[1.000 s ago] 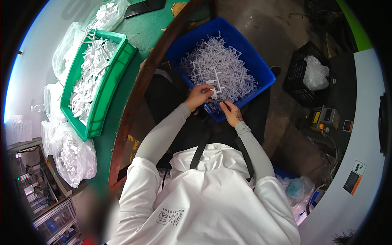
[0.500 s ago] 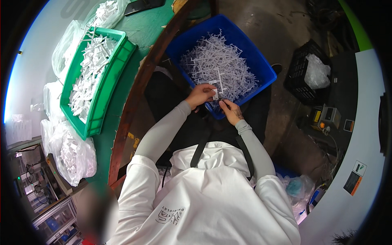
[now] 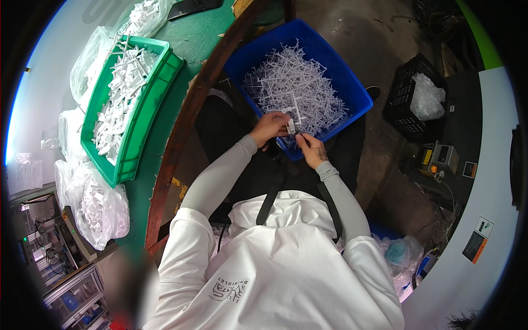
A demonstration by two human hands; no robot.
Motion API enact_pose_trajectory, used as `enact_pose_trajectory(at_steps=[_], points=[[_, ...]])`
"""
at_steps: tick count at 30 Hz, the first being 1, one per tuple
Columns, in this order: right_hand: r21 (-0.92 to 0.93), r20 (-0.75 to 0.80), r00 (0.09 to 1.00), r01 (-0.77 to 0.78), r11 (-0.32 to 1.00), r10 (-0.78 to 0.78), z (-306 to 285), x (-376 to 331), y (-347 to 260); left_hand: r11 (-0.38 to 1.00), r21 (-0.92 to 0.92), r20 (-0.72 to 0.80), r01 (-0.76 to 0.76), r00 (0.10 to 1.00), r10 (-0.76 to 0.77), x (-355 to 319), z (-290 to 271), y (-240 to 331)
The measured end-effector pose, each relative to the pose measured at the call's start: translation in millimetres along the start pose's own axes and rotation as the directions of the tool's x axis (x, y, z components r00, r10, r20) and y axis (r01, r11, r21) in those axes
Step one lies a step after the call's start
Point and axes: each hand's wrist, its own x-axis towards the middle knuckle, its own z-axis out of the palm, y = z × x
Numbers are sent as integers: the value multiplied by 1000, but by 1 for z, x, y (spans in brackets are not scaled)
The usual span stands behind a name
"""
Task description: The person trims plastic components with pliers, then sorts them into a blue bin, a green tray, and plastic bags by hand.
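Over the near edge of a blue bin (image 3: pixel 352 71), my left hand (image 3: pixel 269 127) pinches a small white plastic piece with thin branching runners (image 3: pixel 291 127). Just right of it, my right hand (image 3: pixel 312 150) has its fingertips pressed together close to the piece. Something small and dark shows at those fingertips, too small to name. Thin white plastic runners (image 3: pixel 297 74) are heaped inside the bin, behind both hands.
To the left, a green tray (image 3: pixel 129 159) full of white plastic parts stands on a green table (image 3: pixel 144 192), with clear bags of parts (image 3: pixel 99 212) beside it. A black crate (image 3: pixel 397 110) holding a plastic bag sits at the right.
The white piece has turned slightly in my left hand. Both hands have stayed almost in the same place.
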Motion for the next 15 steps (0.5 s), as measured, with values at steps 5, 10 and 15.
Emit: enact_pose_trajectory(at_steps=[5, 10, 15], points=[[-77, -58, 995, 76, 994, -80, 12, -2, -7, 996, -15, -241, 86, 967, -87, 5, 7, -1], [-121, -79, 983, 155, 980, -165, 24, -2, -10, 889, 405, -211, -212, 925, 317, 13, -2, -26], [168, -66, 994, -78, 983, 90, 8, -4, -22, 909, 386, -238, -156, 935, 262, 12, -4, -20]])
